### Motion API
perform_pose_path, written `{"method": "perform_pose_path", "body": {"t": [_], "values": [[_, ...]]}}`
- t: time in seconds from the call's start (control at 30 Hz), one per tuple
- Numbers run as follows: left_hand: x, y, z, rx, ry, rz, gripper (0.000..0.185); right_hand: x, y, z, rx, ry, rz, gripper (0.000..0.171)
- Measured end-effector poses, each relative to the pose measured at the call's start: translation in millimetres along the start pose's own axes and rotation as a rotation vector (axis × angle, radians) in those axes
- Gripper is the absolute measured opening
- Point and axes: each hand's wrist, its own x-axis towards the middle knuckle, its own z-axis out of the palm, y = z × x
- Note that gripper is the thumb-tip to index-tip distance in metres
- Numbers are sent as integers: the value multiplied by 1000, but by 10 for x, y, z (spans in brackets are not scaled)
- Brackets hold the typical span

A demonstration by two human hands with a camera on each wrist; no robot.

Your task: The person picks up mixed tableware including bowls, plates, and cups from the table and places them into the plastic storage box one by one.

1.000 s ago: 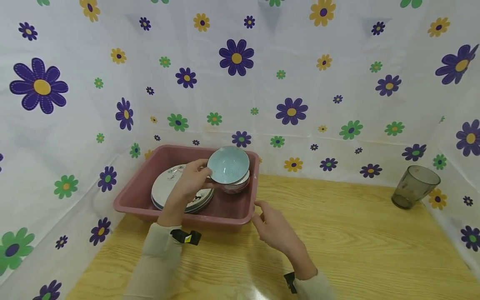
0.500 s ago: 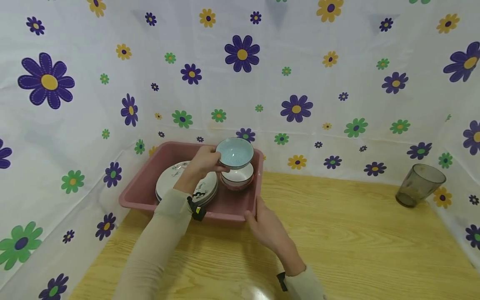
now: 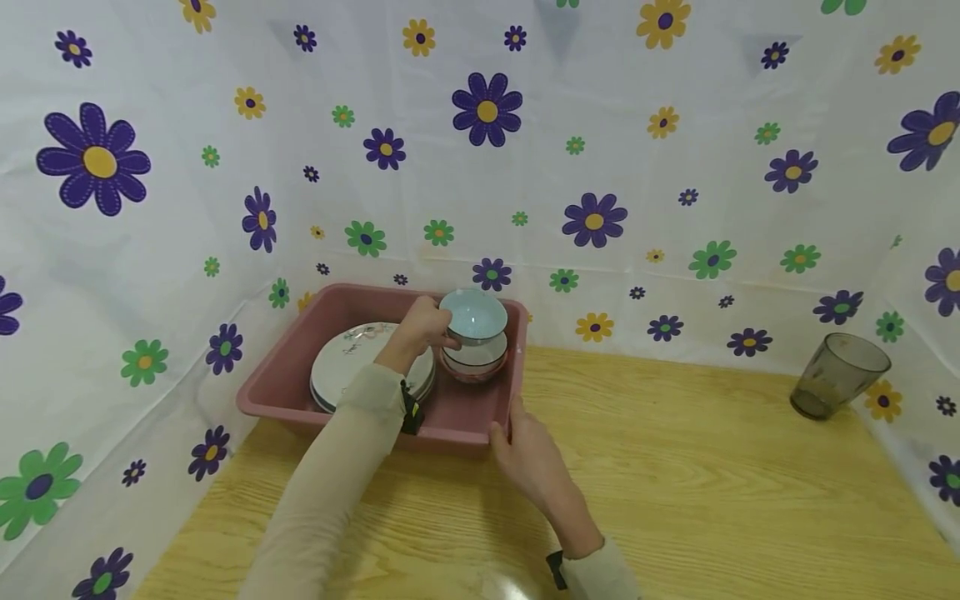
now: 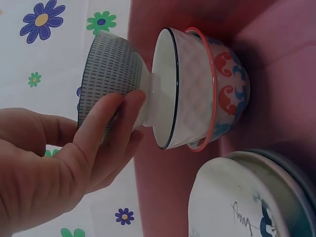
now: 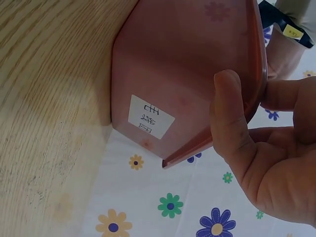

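Since a second ago, the left hand (image 3: 422,332) has been carrying the blue bowl (image 3: 473,317) down toward the stacked bowls (image 3: 474,358), and it is now sitting just above them at the tub's two o'clock corner. Its fingers are curling round the bowl's outer wall. The right hand (image 3: 525,454) is now pinching the pink tub (image 3: 281,379) rim at the five o'clock corner. Plates (image 3: 352,367) are lying at nine o'clock of the bowls; a grey glass (image 3: 838,375) is standing well apart at three o'clock.
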Motion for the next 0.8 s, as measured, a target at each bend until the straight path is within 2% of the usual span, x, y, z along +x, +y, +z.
{"method": "perform_pose_path", "body": {"t": [0.13,0.3,0.47,0.6,0.8], "values": [[35,-29,24,66,26,-16,42,-2,11,4,-4,-4,-1,56],[93,-46,44,142,48,-10,42,6,10,-11,6,-20,11,54],[107,-17,47,245,52,-24,43,16,19,-15,17,-35,22,48],[111,10,48,338,50,-42,37,16,19,-24,30,-36,22,46],[113,49,59,420,62,-55,33,14,30,-33,40,-47,14,48]]}}
